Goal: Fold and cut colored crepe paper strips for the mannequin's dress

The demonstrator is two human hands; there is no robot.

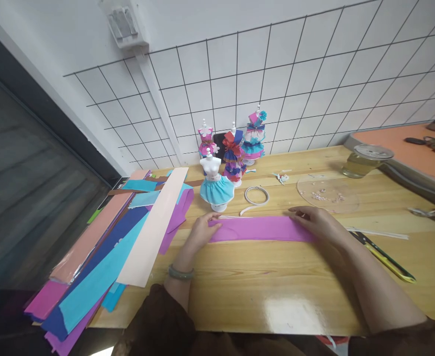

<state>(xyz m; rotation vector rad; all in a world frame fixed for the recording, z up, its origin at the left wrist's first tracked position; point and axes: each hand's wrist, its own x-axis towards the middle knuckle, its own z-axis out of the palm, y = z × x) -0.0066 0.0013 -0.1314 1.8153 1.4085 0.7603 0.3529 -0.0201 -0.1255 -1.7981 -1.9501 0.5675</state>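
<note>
A purple strip of crepe paper lies stretched sideways along the wooden table in front of me. At its left end, my left hand grips it between thumb and fingers. My right hand has its fingers bent over the opposite end, and its palm hides part of that end. Just behind the strip stands a small white mannequin in a light blue ruffled skirt. A thin white tape is partly visible along the strip's far edge, near my left hand.
Crepe paper sheets in several colours are piled at the left. Dressed mannequins stand by the wall. A coiled tape, a clear dish of beads, a lidded cup and a yellow-black cutter lie around the right side.
</note>
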